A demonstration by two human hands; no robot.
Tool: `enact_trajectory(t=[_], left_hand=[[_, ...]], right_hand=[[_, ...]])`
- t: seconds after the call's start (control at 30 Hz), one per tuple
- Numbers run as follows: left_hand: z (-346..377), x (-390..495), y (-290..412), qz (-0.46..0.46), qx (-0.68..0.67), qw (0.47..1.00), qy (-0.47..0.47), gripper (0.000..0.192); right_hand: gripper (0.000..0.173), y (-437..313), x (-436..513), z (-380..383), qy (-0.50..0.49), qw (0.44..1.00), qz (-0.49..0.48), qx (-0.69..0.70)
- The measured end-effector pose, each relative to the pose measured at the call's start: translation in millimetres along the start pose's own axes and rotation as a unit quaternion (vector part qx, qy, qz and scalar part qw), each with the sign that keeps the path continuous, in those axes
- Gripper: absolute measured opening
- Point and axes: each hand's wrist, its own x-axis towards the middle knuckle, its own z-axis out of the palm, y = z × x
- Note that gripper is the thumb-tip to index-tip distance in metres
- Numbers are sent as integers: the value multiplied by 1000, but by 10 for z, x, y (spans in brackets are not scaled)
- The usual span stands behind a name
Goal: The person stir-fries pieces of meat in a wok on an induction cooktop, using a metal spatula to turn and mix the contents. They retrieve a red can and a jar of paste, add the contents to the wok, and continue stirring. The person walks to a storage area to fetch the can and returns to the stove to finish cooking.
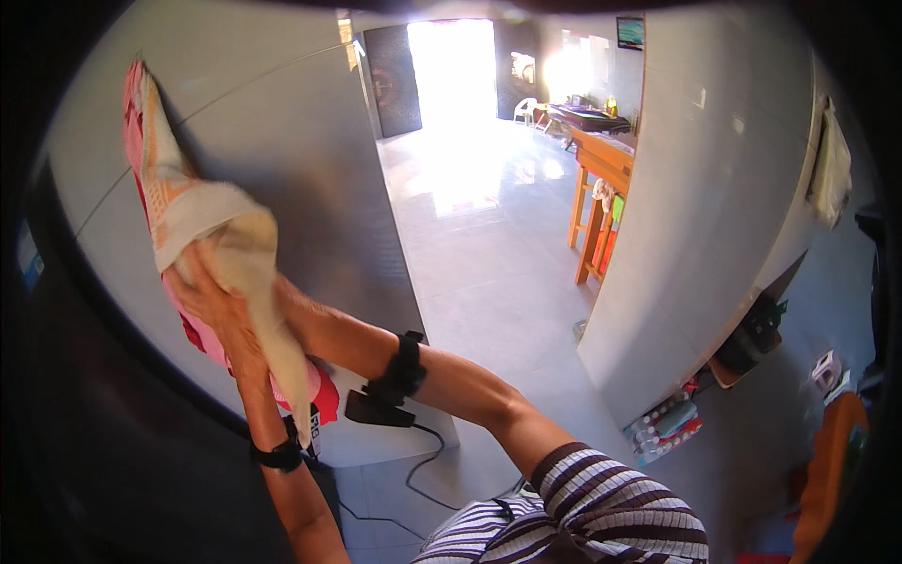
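Note:
A cream towel with an orange pattern (pixel 243 236) hangs from high on the tiled wall at the left, beside and over a pink and red cloth (pixel 134 116). My left hand (pixel 218 303) is pressed against the towel, its fingers partly under a fold; how far they close on it is not clear. My right hand lies behind the towel's folds, and only the wrist and forearm show. A loose end of the towel droops down over my left wrist. Both forearms wear black straps, and a dark device with a cable hangs below the right one.
A tiled wall edge (pixel 394 247) stands just right of my arms. Beyond it, the floor leads to a bright doorway (pixel 452 77). An orange wooden table (pixel 606 158) stands against the right-hand wall. Packaged items (pixel 666 426) lie low at the right, near an orange wooden piece (pixel 831 472).

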Motion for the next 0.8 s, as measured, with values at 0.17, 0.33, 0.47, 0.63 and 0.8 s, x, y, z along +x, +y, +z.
enact_trajectory(t=[0.17, 0.33, 0.47, 0.63, 0.8], left_hand=[[-123, 70, -80, -79, -87, 991, 62, 35], [32, 214, -282, -110, -52, 985, 121, 38], [309, 319, -517, -134, -46, 976, 165, 41], [408, 403, -987, -112, -100, 971, 184, 39], [483, 529, -1275, -232, -102, 948, 194, 44]], right_hand=[[46, 211, -13, 75, -5, 997, -19, -70], [45, 322, 48, 45, -27, 989, -48, -135], [45, 387, 188, 68, -47, 984, -76, -155], [45, 488, 348, 67, -74, 976, -105, -176], [45, 641, 469, 48, -112, 967, -144, -180]])
